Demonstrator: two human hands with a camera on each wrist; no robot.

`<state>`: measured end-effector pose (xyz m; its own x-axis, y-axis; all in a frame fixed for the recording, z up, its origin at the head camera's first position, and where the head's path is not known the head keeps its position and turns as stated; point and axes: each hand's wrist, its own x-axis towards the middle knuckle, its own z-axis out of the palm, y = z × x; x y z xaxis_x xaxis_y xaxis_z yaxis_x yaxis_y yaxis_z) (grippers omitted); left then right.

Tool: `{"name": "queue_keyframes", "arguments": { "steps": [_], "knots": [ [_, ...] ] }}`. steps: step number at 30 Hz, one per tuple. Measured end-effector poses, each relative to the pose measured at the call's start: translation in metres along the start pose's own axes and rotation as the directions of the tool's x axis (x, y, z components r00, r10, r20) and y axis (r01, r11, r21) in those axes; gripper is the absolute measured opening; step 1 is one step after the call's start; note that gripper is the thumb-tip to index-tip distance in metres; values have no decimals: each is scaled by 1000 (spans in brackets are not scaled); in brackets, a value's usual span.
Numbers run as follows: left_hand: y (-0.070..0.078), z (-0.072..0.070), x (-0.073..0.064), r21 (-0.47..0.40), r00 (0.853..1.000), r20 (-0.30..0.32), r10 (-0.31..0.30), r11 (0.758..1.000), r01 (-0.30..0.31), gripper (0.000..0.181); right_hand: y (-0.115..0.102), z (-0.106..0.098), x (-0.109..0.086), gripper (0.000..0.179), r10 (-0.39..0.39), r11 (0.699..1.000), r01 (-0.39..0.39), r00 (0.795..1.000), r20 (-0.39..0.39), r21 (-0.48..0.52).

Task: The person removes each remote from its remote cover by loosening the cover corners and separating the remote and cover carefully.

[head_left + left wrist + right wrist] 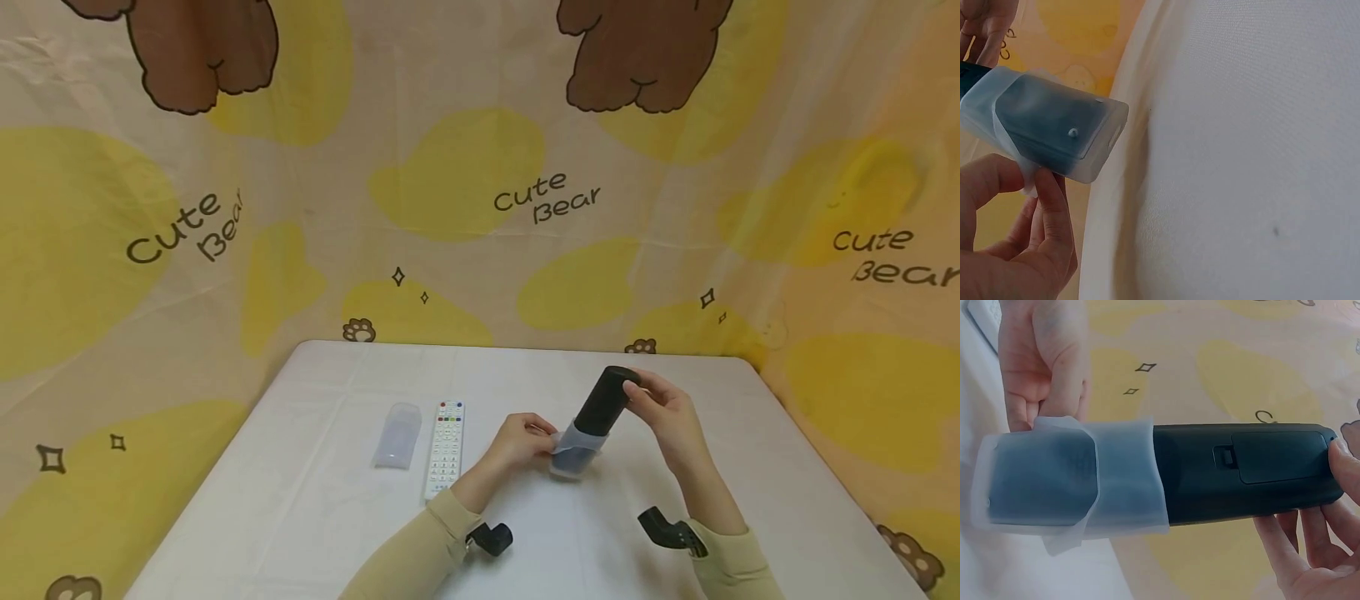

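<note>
A black remote control (1197, 469) is tilted above the table, its battery cover showing in the right wrist view. One end of it sits inside a translucent sleeve (1125, 478), partly folded back on itself. My right hand (670, 414) grips the bare end of the remote between thumb and fingers. With thumb and fingertips, my left hand (519, 440) pinches a turned-out edge of the sleeve, plainly seen in the left wrist view, where the sleeve's closed end (1107, 134) points toward the table side.
A white remote control (447, 446) lies on the white table (315, 500), left of my hands. Beside it is another flat translucent sleeve (398, 436). A printed cloth (450, 175) hangs behind the table. Black wrist mounts (670, 532) stick out from both sleeves.
</note>
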<state>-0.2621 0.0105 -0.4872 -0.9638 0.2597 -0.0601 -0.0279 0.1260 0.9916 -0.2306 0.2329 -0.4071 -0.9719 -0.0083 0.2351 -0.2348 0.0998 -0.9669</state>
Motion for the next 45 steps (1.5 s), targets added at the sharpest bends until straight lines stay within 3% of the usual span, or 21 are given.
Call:
{"name": "queue_keyframes", "arguments": {
  "steps": [8,15,24,28,36,45],
  "knots": [
    [24,-2,-20,-26,1000,1,26,999,-26,22,-1,-4,0,31,-4,999,5,1000,-6,48],
    [25,-2,-21,-28,1000,-11,29,999,-29,22,-1,-6,0,38,-7,1000,7,1000,-15,30],
    [27,-3,-22,-28,1000,-2,15,1000,-15,21,0,-8,-1,35,7,998,-5,1000,-23,63],
    [26,-4,-23,-18,1000,-3,17,1000,-17,20,0,-8,-1,39,20,999,-19,999,-26,46],
    [-6,-6,1,10,1000,-23,5,1000,-5,19,-1,-9,-4,51,59,998,-59,998,-27,-25],
    [-4,-12,1,33,998,-57,30,999,-28,19,2,-17,-10,53,57,994,-54,998,32,-95]
  ]
}}
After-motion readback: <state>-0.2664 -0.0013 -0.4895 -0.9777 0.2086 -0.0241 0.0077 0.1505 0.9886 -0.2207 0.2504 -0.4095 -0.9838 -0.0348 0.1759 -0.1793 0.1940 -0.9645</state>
